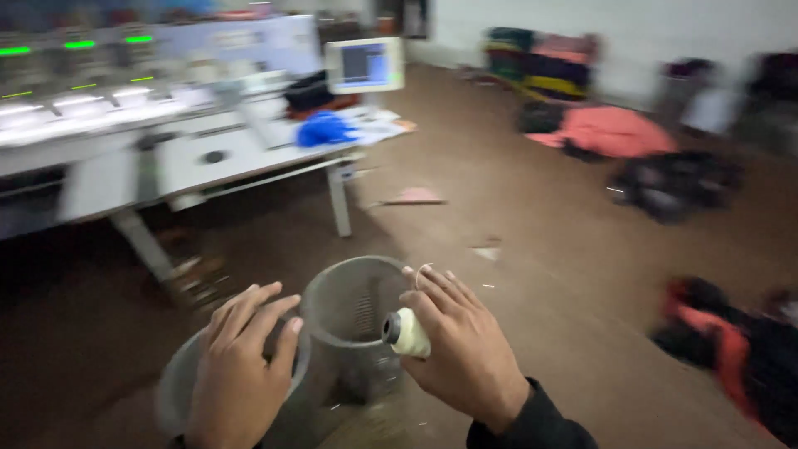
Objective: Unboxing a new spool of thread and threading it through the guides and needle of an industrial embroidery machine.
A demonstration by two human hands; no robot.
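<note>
So, pretty blurry shot, but you can make out both hands low in the frame. Right hand (pixel 457 345) has its fingers closed around a small cream thread spool (pixel 407 333), holding it right at the rim of a grey mesh bin (pixel 353 320) standing on the brown floor (pixel 515 241). Left hand (pixel 243 357) rests with fingers loosely curled over the edge of a second grey bin (pixel 179 387), which sits just beside the first one, touching or nearly so; it isn't really gripping, more draped on the rim. Up on the left there's a long white desk (pixel 208 162) with a machine, green lights (pixel 79 44) and a small screen (pixel 364 65), plus a blue cloth (pixel 324 129) lying on it. Heaps of clothes (pixel 611 131) in orange, black and other colours lie around the floor on the right.
</note>
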